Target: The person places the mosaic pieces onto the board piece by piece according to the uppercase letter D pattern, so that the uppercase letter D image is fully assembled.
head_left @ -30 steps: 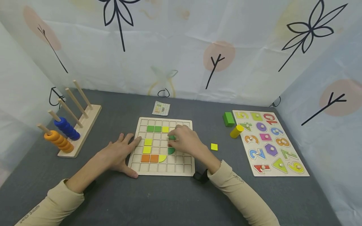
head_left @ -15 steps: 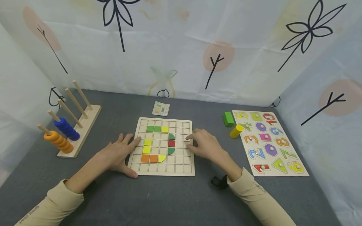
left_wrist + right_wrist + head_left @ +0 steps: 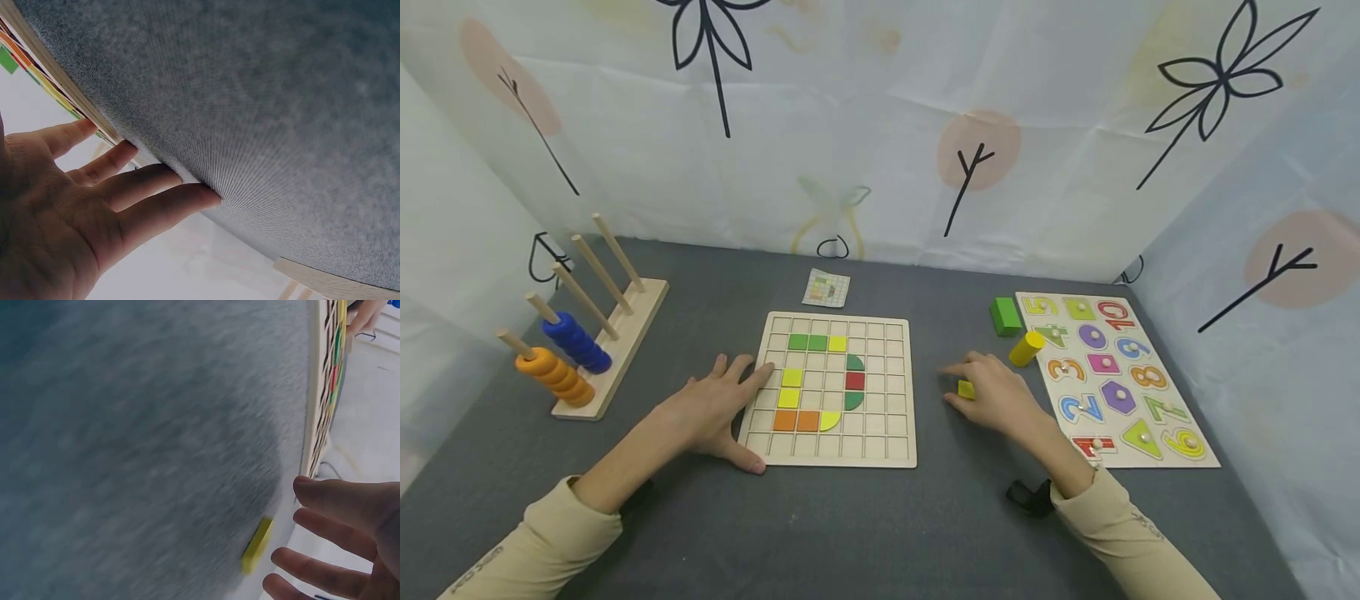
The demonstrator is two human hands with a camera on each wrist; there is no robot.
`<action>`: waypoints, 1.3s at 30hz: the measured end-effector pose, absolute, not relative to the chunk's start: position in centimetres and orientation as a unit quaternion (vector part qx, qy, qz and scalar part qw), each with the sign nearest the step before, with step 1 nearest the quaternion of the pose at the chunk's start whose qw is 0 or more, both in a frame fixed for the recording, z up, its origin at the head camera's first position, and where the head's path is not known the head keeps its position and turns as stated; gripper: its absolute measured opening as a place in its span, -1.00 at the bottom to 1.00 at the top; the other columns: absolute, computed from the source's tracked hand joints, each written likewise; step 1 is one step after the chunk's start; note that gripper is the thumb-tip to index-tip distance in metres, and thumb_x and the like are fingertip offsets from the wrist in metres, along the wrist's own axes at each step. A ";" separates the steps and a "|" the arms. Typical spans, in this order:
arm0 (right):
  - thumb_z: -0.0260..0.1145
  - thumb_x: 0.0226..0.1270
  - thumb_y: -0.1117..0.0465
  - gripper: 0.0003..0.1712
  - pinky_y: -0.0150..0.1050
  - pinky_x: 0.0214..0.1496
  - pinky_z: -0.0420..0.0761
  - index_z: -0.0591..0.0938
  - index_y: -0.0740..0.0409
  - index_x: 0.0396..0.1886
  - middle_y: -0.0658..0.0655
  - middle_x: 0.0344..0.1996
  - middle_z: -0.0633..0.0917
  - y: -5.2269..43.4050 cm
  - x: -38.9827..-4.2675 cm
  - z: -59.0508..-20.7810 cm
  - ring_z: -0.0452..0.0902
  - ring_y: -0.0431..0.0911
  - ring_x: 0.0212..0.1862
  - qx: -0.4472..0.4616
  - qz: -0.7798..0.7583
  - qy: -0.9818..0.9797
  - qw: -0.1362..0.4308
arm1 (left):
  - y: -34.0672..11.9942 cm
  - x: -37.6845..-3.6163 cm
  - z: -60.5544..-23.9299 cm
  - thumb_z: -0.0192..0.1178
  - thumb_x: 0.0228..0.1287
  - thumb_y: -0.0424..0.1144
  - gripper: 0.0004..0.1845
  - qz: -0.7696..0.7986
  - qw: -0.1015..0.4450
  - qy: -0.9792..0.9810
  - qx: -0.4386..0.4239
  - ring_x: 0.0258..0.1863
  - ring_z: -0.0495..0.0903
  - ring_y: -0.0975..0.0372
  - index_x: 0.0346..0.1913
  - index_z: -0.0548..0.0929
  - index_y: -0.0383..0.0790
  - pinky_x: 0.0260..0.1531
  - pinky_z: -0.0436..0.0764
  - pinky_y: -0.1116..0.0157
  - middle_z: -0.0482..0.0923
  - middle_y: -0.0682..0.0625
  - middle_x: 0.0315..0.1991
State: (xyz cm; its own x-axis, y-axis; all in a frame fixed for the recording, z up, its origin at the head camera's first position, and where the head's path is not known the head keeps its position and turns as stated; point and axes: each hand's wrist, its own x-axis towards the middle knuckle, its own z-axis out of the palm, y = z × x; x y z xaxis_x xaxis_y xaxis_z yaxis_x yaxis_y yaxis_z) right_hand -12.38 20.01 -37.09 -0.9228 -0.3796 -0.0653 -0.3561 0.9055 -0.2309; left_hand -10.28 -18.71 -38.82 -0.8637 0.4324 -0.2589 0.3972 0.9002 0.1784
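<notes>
A wooden grid board (image 3: 880, 450) lies mid-table, bearing green, yellow, orange and red square tiles and several rounded ones. My left hand (image 3: 718, 412) rests spread at its left edge, thumb and a fingertip touching the board. To the right of the board lies a loose yellow square tile (image 3: 966, 389), partly covered in the head view by my right hand (image 3: 1000, 396). In the right wrist view that tile (image 3: 256, 545) sits on the grey cloth just beyond the fingertips, with a gap between. The right hand's fingers are spread and hold nothing.
A small pattern card (image 3: 827, 288) lies behind the board. At left stands a peg stacker (image 3: 625, 333) with orange and blue rings. At right are a green block (image 3: 1006, 317), a yellow cylinder (image 3: 1027, 348) and a number puzzle board (image 3: 1138, 454).
My right hand has drawn back from the tiles on the grid, uncovering the red and dark green ones, and moved right to the loose yellow tile. The left hand stays put.
</notes>
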 end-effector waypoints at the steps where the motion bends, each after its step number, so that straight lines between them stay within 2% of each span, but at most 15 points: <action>1: 0.48 0.31 0.14 -0.58 -0.04 -0.24 0.65 0.74 0.09 0.15 0.19 0.00 0.72 20.3 -12.4 -37.2 0.62 0.04 -0.09 -0.188 -0.111 0.974 0.057 | -18.7 -10.3 -38.8 0.51 -0.46 0.58 0.52 0.060 0.148 0.964 0.215 0.41 0.17 -0.59 0.56 0.21 -0.28 0.00 0.46 -0.53 0.19 -0.46 0.47; 6: 0.48 0.31 0.14 -0.59 0.00 -0.18 0.68 0.75 0.16 0.12 0.22 -0.01 0.73 21.5 -12.3 -37.5 0.63 0.05 -0.06 -0.186 -0.122 0.972 0.069 | -18.8 -10.4 -38.9 0.51 -0.46 0.58 0.52 0.060 0.148 0.964 0.214 0.42 0.17 -0.58 0.57 0.20 -0.26 0.00 0.46 -0.53 0.18 -0.46 0.49; 13: 0.48 0.31 0.15 -0.49 0.01 -0.10 0.68 0.67 0.23 0.22 0.25 0.03 0.72 21.9 -12.4 -37.7 0.62 0.01 -0.10 -0.185 -0.121 0.973 0.072 | -18.7 -10.3 -38.9 0.50 -0.47 0.59 0.52 0.056 0.146 0.964 0.215 0.41 0.18 -0.59 0.56 0.21 -0.26 -0.01 0.46 -0.53 0.19 -0.46 0.48; 18: 0.49 0.29 0.18 -0.53 0.07 -0.01 0.70 0.70 0.25 0.17 0.23 -0.02 0.75 22.3 -12.4 -37.6 0.68 0.06 -0.06 -0.189 -0.123 0.972 0.066 | -18.8 -10.4 -38.9 0.50 -0.47 0.59 0.52 0.057 0.146 0.964 0.216 0.41 0.18 -0.58 0.56 0.21 -0.28 0.00 0.46 -0.53 0.19 -0.47 0.47; 24: 0.49 0.27 0.22 -0.60 0.02 -0.04 0.69 0.74 0.26 0.08 0.19 -0.11 0.75 22.6 -12.4 -37.8 0.65 -0.01 -0.14 -0.192 -0.134 0.970 0.065 | -18.7 -10.4 -38.9 0.51 -0.47 0.58 0.52 0.058 0.147 0.964 0.215 0.42 0.17 -0.58 0.56 0.20 -0.28 0.01 0.46 -0.53 0.18 -0.47 0.48; 33: 0.48 0.28 0.26 -0.60 0.06 0.03 0.70 0.73 0.28 0.10 0.23 -0.07 0.75 22.5 -12.5 -37.8 0.68 0.04 -0.07 -0.193 -0.140 0.969 0.070 | -18.6 -10.3 -38.8 0.50 -0.48 0.59 0.53 0.058 0.151 0.963 0.215 0.41 0.17 -0.59 0.57 0.20 -0.25 0.01 0.45 -0.53 0.18 -0.46 0.48; 39: 0.46 0.29 0.29 -0.66 0.04 -0.01 0.69 0.75 0.27 0.06 0.21 -0.10 0.76 22.4 -12.5 -37.7 0.66 0.02 -0.10 -0.192 -0.142 0.968 0.070 | -18.6 -10.3 -38.8 0.51 -0.47 0.58 0.53 0.059 0.153 0.963 0.213 0.42 0.16 -0.58 0.57 0.20 -0.27 0.03 0.44 -0.53 0.17 -0.47 0.48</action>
State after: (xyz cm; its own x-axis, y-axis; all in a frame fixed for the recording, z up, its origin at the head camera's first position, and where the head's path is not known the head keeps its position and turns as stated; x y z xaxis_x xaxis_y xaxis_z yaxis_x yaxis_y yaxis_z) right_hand -12.52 22.45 -37.70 -0.9161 -0.3926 -0.0809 -0.3529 0.8857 -0.3015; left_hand -10.28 -18.61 -38.79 -0.8630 0.4275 -0.2693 0.3914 0.9027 0.1787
